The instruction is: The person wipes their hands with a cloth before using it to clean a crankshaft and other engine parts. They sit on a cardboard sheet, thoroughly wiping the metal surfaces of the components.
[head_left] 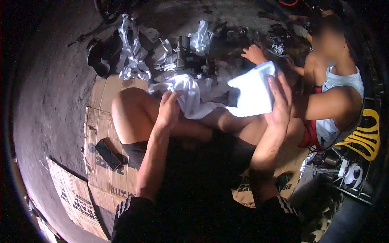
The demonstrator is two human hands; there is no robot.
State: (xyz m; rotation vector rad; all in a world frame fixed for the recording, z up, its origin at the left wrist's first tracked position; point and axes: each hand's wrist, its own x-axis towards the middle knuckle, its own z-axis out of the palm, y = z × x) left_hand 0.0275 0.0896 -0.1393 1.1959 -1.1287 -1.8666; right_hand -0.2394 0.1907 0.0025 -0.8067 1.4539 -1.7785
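A white cloth (253, 93) stretches over my crossed legs between my two hands. Its left part hangs in loose folds, while the brightly lit right part is spread flatter. My left hand (168, 109) is closed, pinching the bunched left part. On the other side, my right hand (279, 99) grips the right edge, fingers behind and along it. Just beyond the cloth lie dark, greasy metal parts (188, 58) on the ground, with another white rag (201, 37) beside them.
Crumpled white rags (133, 54) and dark sandals (97, 58) lie at the far left. A phone (108, 154) rests on the cardboard (99, 121) under me. Close on my right sits a co-worker (340, 85), arm reaching toward the parts. Behind them is a yellow plastic object (366, 133).
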